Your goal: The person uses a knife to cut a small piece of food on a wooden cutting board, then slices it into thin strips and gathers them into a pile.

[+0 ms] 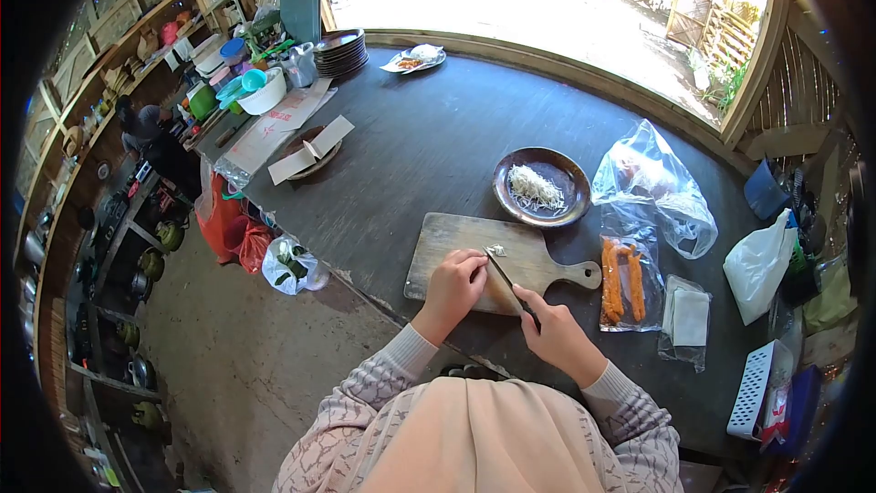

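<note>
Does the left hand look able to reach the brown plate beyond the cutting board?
Probably yes: the left hand rests on the cutting board, and the brown plate lies just past it, nothing between.

hands 2: left hand [453,285], right hand [557,333] | knife [505,281] 1 | board [447,237] 1 | bowl [500,184] 1 | clear bags 3 [652,178] [620,283] [686,319] | white bag [757,265] 1 | plate stack [340,52] 1

Head camera, pitched steeply down and forward over a dark table [429,137].
The lens sits above the person's chest, close over the left hand [453,285], the right hand [557,336] and the knife [500,276] on the cutting board [447,237] at the near edge. Its round fisheye frame bends the scene, taking in shelves [137,265] on the left, a sunlit yard [547,0] far off and a white bag [757,265] on the right.
</note>
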`<action>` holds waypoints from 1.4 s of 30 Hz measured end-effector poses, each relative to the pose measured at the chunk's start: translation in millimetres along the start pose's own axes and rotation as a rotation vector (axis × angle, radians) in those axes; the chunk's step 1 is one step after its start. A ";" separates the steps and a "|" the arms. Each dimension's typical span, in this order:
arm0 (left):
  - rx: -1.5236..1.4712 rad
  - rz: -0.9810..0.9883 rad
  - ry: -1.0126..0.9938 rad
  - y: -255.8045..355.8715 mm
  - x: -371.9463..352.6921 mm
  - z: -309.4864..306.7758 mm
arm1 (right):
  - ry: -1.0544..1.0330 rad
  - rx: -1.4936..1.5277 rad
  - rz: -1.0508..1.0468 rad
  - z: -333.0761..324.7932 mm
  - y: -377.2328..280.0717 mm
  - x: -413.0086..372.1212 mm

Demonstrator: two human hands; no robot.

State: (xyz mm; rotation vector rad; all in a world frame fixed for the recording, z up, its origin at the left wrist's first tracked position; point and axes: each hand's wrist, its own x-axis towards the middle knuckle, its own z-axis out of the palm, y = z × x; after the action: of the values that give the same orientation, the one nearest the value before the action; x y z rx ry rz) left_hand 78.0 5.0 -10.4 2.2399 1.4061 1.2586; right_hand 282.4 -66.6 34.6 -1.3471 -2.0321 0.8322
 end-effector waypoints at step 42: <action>-0.011 -0.016 -0.023 -1.0 0.3 0.0 | 0.021 -0.025 -0.039 3.8 6.7 1.7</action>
State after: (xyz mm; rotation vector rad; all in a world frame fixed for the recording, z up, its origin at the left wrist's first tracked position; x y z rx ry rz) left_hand 77.4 5.7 -10.8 2.2246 1.4026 1.2293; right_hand 282.9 -63.7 27.3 -1.3204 -2.0524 0.7746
